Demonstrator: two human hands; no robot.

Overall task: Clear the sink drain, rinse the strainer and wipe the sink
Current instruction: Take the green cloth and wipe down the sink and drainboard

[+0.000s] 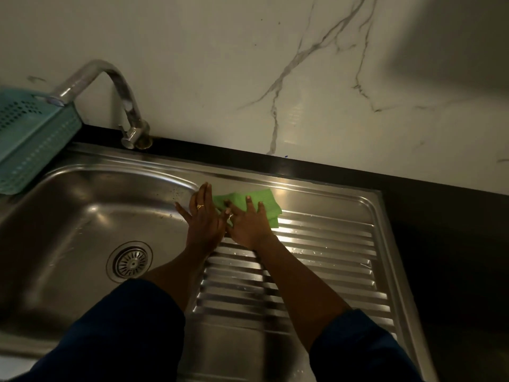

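Observation:
A green cloth point(261, 199) lies on the flat strip of the steel sink point(82, 205), at the far end of the ribbed drainboard point(316, 257). My right hand point(248, 224) presses flat on the cloth with fingers spread. Beside it, my left hand point(202, 219) rests flat on the rim between basin and drainboard, fingertips touching the cloth's left edge. The round strainer point(131, 261) sits in the drain at the basin's bottom. Both hands wear a ring.
A curved chrome tap point(118, 86) stands at the back, its spout turned left over a teal plastic basket point(30, 139) at the sink's far left corner. A marble wall rises behind a black counter point(440, 244), which also runs along the right.

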